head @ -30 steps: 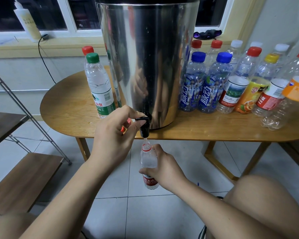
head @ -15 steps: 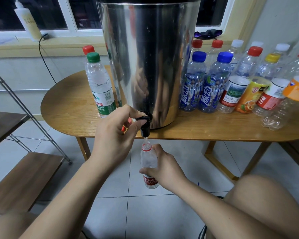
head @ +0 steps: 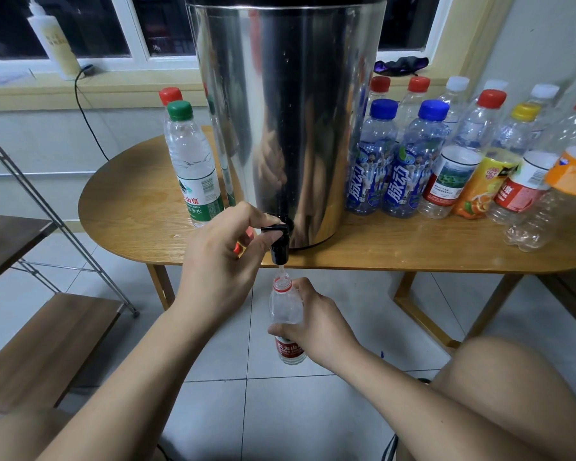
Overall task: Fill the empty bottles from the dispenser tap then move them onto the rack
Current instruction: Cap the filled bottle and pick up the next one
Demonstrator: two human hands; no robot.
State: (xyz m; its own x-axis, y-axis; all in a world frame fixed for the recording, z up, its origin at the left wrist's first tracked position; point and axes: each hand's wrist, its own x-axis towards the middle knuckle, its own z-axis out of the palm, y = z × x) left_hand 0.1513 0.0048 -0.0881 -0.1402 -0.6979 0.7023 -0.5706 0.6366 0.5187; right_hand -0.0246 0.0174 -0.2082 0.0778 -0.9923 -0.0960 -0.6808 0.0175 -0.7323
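Noting rack (head: 47, 344) low at left, well apart from dispenser (head: 286, 111). Pinching tap lever (head: 273, 228) with left hand (head: 218, 264). Holding bottle (head: 285, 311) upright just under spout (head: 279, 254), long axis vertical, mouth pointing up, taking a thin stream. Gripping its lower body with right hand (head: 316, 324), right of it and nearer; probably needing a leftward carry.

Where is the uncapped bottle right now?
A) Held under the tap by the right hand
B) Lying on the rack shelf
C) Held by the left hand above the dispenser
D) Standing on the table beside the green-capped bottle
A: the right hand grips the bottle with its open mouth just below the tap, while the left hand pinches the tap's lever.
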